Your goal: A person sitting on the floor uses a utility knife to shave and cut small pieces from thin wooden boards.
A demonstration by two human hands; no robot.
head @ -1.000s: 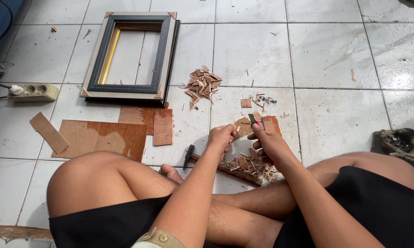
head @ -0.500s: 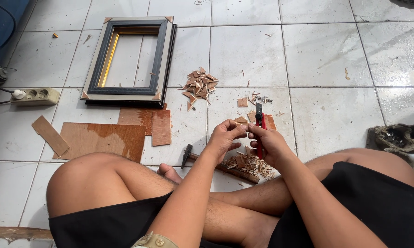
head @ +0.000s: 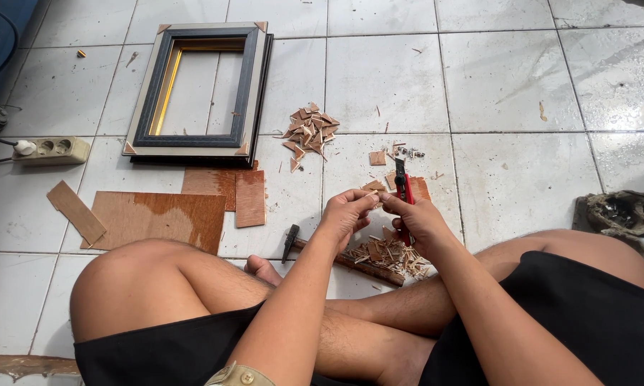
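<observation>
Above one hammer [head: 290,241] and one heap of shavings [head: 390,256], the left hand [head: 345,213] pinches one small wood chip [head: 372,187] while the right hand [head: 420,220] grips one red utility knife [head: 403,187]; beyond lie one pile of wood triangles [head: 309,129] and one picture frame [head: 200,87].

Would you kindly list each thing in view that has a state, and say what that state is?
left hand: pinching a small wood piece in its fingers.
right hand: gripping the red cutter, blade end pointing away.
picture frame: lying flat on the tiles, empty.
hammer: lying on the floor, untouched.
power strip: one plug inserted.
pile of wood chips: heaped on the tile.
plywood sheet: lying flat.
</observation>
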